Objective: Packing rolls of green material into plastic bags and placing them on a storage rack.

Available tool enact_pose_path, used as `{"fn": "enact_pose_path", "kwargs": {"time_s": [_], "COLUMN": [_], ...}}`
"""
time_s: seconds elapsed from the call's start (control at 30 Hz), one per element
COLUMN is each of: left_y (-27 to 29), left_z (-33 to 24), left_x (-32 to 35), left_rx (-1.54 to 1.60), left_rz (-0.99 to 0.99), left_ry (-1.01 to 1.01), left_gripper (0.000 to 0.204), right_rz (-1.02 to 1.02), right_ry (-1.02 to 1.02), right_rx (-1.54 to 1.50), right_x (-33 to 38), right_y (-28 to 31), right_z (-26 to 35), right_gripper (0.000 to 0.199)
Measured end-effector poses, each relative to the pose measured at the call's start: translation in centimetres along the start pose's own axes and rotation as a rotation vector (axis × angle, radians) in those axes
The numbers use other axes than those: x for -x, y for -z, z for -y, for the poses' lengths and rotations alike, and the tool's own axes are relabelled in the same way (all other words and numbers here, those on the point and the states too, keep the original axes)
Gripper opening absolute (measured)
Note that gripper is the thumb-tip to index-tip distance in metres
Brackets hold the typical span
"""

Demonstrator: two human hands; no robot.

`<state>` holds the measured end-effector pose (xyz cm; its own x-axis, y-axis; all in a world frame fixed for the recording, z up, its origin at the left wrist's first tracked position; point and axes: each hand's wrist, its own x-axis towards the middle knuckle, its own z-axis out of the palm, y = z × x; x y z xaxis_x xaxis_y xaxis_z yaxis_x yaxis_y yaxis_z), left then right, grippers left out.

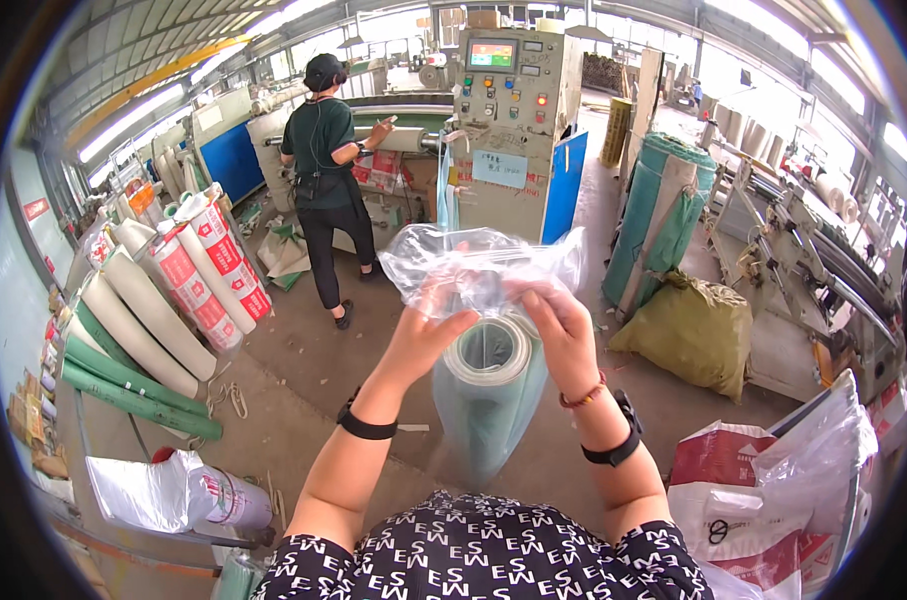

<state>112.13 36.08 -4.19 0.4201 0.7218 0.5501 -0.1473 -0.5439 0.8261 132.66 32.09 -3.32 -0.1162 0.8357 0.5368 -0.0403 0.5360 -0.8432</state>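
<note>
Two bare hands hold one crumpled sheet of clear plastic film [489,252] stretched between them. On the right hand [562,325], thumb and forefinger are pinched closely on the film; the left hand [436,322] grips it more loosely, its fingers showing through the plastic and its thumb pointing inward. Below the grip and toward the wearer, between the two forearms, stands a pale green roll [489,420] with a glossy surface. Its long axis looks close to upright, with the hollow core [487,352] opening up toward the hands. The roll's rim appears slightly nearer the right hand, just under that thumb. Whether the film's lower edge touches the rim, I cannot tell.
</note>
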Motion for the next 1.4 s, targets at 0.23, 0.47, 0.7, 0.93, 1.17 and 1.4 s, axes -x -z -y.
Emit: {"fn": "enact_pose_path", "kwargs": {"time_s": [0.23,0.47,0.7,0.93,1.17,1.4], "left_y": [-0.5,0.3,2.6,0.7,0.5,4.3], "left_z": [-2.0,-3.8,-11.0,0.0,-0.2,-3.9], "left_x": [-0.7,-1.6,0.1,9.3,8.9,9.8], "left_rx": [0.481,-0.423,-0.027,1.042,1.439,1.667], "left_rz": [0.159,-0.009,-0.157,0.516,0.064,-0.243], "left_ry": [0.126,-0.726,-0.478,0.573,0.375,0.295], "left_gripper": [0.040,0.031,0.049,0.103,0.117,0.063], "right_rz": [-0.024,0.559,0.384,0.082,0.497,0.340], "right_ry": [0.605,-0.020,-0.235,-0.170,0.489,0.160], "right_rx": [0.868,0.000,-0.388,-0.420,0.581,0.404], "right_x": [-4.9,0.0,-0.4,-5.0,-1.3,5.2], "right_y": [-4.3,-3.2,-9.0,-9.9,-11.0,-8.2], "right_z": [5.8,-1.9,-0.1,1.7,-0.5,1.5], "right_gripper": [0.024,0.091,0.027,0.027,0.017,0.032]}}
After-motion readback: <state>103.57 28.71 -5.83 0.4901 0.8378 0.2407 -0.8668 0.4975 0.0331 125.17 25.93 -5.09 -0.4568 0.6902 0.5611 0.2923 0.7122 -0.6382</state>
